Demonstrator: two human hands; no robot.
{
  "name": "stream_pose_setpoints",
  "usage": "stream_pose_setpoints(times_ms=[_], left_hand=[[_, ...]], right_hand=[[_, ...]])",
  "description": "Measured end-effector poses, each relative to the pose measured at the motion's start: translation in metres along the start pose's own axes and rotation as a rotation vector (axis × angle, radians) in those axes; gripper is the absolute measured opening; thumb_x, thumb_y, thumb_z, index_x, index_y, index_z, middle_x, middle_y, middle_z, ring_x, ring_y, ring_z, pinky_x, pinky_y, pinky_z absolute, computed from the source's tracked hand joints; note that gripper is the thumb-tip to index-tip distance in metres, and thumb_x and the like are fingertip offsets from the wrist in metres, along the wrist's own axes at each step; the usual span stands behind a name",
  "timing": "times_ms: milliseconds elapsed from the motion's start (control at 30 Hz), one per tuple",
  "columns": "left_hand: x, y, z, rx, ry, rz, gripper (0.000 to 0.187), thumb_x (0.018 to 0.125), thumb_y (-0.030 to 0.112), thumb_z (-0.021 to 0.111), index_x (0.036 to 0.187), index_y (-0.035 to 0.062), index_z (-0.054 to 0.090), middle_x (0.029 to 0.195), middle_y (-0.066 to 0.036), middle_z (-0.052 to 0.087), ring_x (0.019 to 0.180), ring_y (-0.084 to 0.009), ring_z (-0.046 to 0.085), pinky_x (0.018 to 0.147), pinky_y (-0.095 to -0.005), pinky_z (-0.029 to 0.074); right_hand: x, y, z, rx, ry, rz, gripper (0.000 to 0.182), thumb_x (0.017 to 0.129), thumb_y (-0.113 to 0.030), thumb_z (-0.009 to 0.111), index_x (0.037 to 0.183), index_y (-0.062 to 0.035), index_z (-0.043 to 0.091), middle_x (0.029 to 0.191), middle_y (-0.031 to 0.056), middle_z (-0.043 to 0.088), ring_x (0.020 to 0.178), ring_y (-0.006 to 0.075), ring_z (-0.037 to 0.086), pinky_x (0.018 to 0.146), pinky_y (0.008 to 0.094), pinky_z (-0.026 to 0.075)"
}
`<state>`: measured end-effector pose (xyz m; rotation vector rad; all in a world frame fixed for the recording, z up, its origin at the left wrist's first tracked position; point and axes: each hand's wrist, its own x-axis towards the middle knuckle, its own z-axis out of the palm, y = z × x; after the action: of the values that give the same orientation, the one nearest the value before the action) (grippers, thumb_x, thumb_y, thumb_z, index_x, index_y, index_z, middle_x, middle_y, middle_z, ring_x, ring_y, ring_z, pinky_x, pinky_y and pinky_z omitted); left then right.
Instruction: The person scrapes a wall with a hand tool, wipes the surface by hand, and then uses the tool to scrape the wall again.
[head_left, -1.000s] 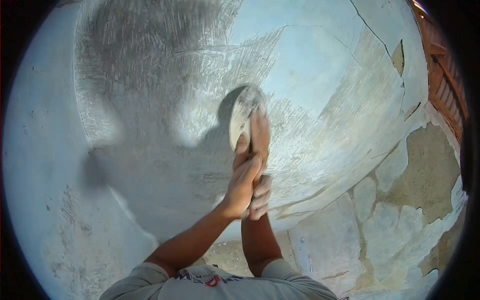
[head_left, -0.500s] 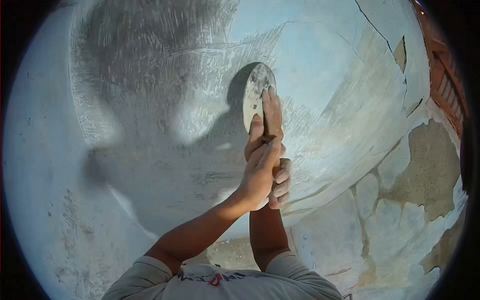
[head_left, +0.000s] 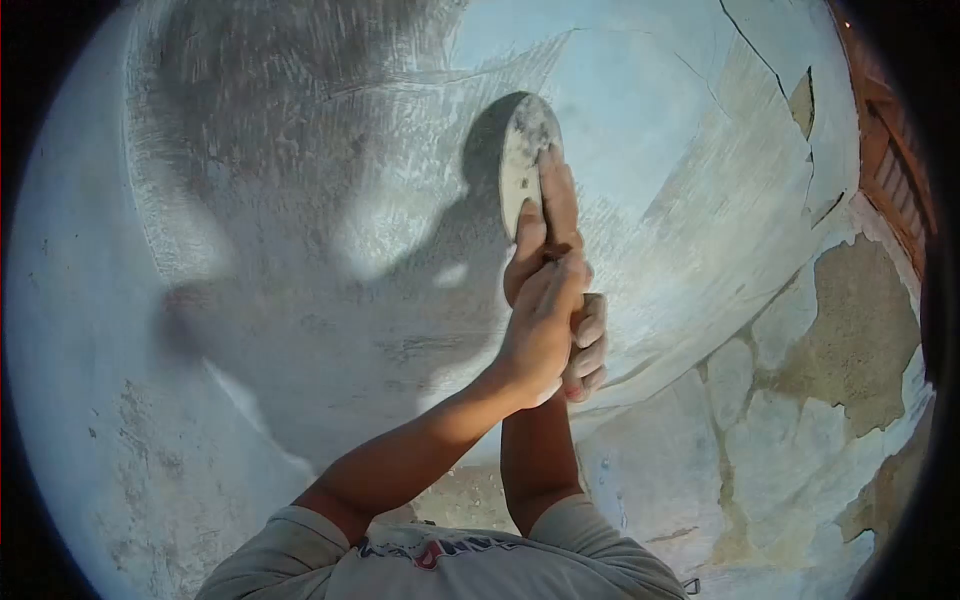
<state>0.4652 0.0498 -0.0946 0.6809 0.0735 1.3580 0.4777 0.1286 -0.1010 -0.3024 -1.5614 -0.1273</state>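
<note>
A flat, pale oval tool with dark stains is held up near the wall surface. My right hand is closed on its lower part, fingers stretched along the right side and thumb on the left. Just below, my left hand is wrapped round my right hand's wrist, its curled fingers showing on the right. The left hand hides most of that wrist. Dust coats the fingers.
The pale blue wall carries a grey, streaked patch and shadows of the arms and tool. Cracks and a bare brown patch mark its right side. A reddish-brown slatted structure stands at the right edge.
Both hands and the oval tool have moved up and a little to the right across the wall. The hold on the tool looks the same.
</note>
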Motion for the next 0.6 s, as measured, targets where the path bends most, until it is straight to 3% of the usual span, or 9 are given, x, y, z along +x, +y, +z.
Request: stream_pose_setpoints(times_ms=[67, 100, 167, 267, 367, 433, 500, 567, 600], left_hand=[[-0.026, 0.000, -0.016, 0.106, 0.053, -0.029, 0.056, 0.112, 0.063, 0.036, 0.095, 0.0114, 0.052, 0.067, -0.002, 0.048, 0.042, -0.0184, 0.046, 0.034, -0.0402, 0.037], [-0.021, -0.018, -0.052, -0.177, -0.238, 0.007, 0.062, 0.108, 0.069, 0.033, 0.106, 0.0110, 0.053, 0.075, -0.007, 0.053, 0.057, -0.0264, 0.054, 0.048, -0.0464, 0.043], [-0.013, -0.054, -0.125, -0.724, -0.858, -0.188, 0.082, 0.102, 0.083, 0.027, 0.128, 0.0102, 0.056, 0.091, -0.016, 0.063, 0.087, -0.0423, 0.069, 0.074, -0.0588, 0.054], [0.022, -0.028, -0.103, -0.534, -1.069, -0.187, 0.073, 0.105, 0.078, 0.028, 0.120, 0.0122, 0.055, 0.084, -0.012, 0.061, 0.066, -0.0338, 0.063, 0.054, -0.0523, 0.049], [-0.008, 0.006, -0.024, -0.024, -0.146, -0.050, 0.046, 0.110, 0.065, 0.037, 0.107, 0.0201, 0.048, 0.068, -0.001, 0.051, 0.038, -0.0186, 0.043, 0.032, -0.0399, 0.034], [-0.003, 0.018, 0.007, 0.018, -0.008, 0.010, 0.039, 0.111, 0.061, 0.042, 0.105, 0.0228, 0.046, 0.065, 0.001, 0.048, 0.037, -0.0163, 0.041, 0.032, -0.0374, 0.034], [-0.014, 0.020, 0.005, 0.002, -0.003, 0.002, 0.033, 0.112, 0.056, 0.044, 0.102, 0.0245, 0.044, 0.063, 0.003, 0.045, 0.036, -0.0144, 0.038, 0.030, -0.0349, 0.031], [0.015, -0.025, -0.088, -0.519, -0.868, -0.115, 0.060, 0.107, 0.073, 0.032, 0.130, 0.0204, 0.050, 0.095, -0.011, 0.060, 0.073, -0.0290, 0.064, 0.061, -0.0501, 0.052], [0.013, -0.031, -0.101, -0.602, -1.052, -0.142, 0.071, 0.105, 0.077, 0.028, 0.140, 0.0177, 0.046, 0.108, -0.015, 0.059, 0.091, -0.0358, 0.064, 0.075, -0.0562, 0.051]], right_hand=[[-0.027, -0.006, -0.004, 0.000, -0.014, 0.026, 0.041, 0.108, -0.018, 0.059, 0.146, -0.0047, 0.063, 0.154, 0.0208, 0.057, 0.145, 0.0439, 0.049, 0.120, 0.0560, 0.038], [-0.052, -0.010, -0.008, -0.002, -0.037, 0.043, 0.041, 0.108, -0.018, 0.059, 0.146, -0.0047, 0.063, 0.154, 0.0208, 0.057, 0.145, 0.0439, 0.050, 0.120, 0.0560, 0.038], [-0.085, -0.016, -0.006, 0.015, -0.070, 0.092, 0.041, 0.108, -0.018, 0.059, 0.146, -0.0047, 0.063, 0.153, 0.0208, 0.057, 0.145, 0.0438, 0.050, 0.120, 0.0560, 0.039], [-0.066, -0.010, 0.001, 0.004, -0.036, 0.049, 0.041, 0.108, -0.018, 0.059, 0.146, -0.0047, 0.063, 0.153, 0.0208, 0.057, 0.145, 0.0438, 0.050, 0.120, 0.0559, 0.039], [-0.009, -0.001, 0.008, -0.025, 0.016, -0.004, 0.041, 0.108, -0.018, 0.059, 0.146, -0.0047, 0.063, 0.153, 0.0207, 0.057, 0.145, 0.0437, 0.050, 0.120, 0.0558, 0.039], [0.013, 0.000, 0.007, -0.020, 0.030, -0.013, 0.041, 0.108, -0.018, 0.060, 0.146, -0.0047, 0.063, 0.152, 0.0207, 0.058, 0.144, 0.0437, 0.051, 0.120, 0.0558, 0.039], [0.006, -0.002, 0.003, -0.020, 0.029, 0.000, 0.041, 0.108, -0.018, 0.060, 0.146, -0.0047, 0.063, 0.152, 0.0207, 0.058, 0.144, 0.0437, 0.051, 0.119, 0.0557, 0.040], [-0.030, -0.008, 0.000, -0.025, 0.013, 0.027, 0.041, 0.108, -0.018, 0.060, 0.147, -0.0046, 0.062, 0.152, 0.0207, 0.058, 0.144, 0.0437, 0.051, 0.119, 0.0556, 0.040], [-0.054, -0.015, -0.001, -0.009, -0.012, 0.055, 0.041, 0.108, -0.018, 0.060, 0.147, -0.0046, 0.062, 0.152, 0.0207, 0.058, 0.144, 0.0437, 0.051, 0.119, 0.0556, 0.040]])
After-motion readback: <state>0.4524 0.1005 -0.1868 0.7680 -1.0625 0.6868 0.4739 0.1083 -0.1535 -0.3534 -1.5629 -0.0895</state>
